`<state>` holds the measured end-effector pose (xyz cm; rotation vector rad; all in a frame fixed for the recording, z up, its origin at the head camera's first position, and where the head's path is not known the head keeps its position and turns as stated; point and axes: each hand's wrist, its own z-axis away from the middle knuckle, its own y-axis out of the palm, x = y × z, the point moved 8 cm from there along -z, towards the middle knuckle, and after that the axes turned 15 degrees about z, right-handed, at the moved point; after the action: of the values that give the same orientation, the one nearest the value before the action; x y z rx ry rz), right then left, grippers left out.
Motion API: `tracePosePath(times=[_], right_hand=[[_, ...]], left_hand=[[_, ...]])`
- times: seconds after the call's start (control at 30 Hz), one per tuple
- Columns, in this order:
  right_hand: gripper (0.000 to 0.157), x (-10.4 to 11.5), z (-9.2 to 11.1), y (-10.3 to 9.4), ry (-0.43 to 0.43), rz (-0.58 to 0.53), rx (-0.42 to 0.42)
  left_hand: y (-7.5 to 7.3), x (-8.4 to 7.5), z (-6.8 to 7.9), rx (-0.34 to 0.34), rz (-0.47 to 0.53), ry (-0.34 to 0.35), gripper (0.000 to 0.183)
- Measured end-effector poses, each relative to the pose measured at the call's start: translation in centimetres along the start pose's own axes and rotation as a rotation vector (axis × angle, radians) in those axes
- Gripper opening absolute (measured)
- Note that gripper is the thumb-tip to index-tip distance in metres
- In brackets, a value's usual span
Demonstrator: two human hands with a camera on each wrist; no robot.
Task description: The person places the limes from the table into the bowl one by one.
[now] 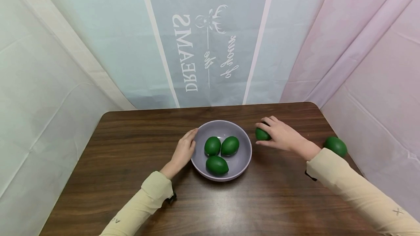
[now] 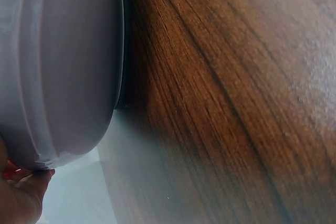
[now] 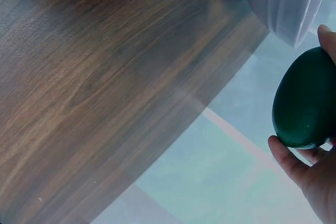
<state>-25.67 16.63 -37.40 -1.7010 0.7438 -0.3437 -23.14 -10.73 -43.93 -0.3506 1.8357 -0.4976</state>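
One lime pinched, just right of the bowl

Through the head feed I see the right hand (image 1: 283, 136) pinching a green lime (image 1: 261, 134) between thumb and fingers, just beside the bowl (image 1: 237, 162). The right-wrist feed makes it look raised off the table (image 1: 262, 196), near rim height. I'd call this the carrying step, and I would lift a touch more so the lime clears the rim.

The left hand (image 1: 183, 148) rests its fingers against the bowl's left side; whether they pinch the rim I cannot tell. Light pressure there should do, since a hard push could tip or slide the bowl.

Three limes (image 1: 217, 165) lie inside, leaving the lower right of the bowl's floor bare. I'd aim there, go low and spread the fingers gently, because a rounded fruit may roll. The outlying lime (image 1: 335, 146) sits by the table's right edge, near the right sleeve (image 1: 338, 177), so I'd keep that elbow off it.
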Motion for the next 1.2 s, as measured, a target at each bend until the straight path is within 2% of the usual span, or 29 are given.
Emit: tracePosePath(times=[0.4, 1.2], right_hand=[[0.054, 1.2, -0.5, -0.6, -0.023, -0.01, -0.002], [0.056, 4.0, -2.0, -0.9, -0.094, -0.001, 0.008]], left_hand=[[0.0, 0.1, 0.1, 0.001, -0.004, -0.007, 0.043], [-0.1, -0.3, 0.0, -0.01, -0.012, 0.034, 0.042]])
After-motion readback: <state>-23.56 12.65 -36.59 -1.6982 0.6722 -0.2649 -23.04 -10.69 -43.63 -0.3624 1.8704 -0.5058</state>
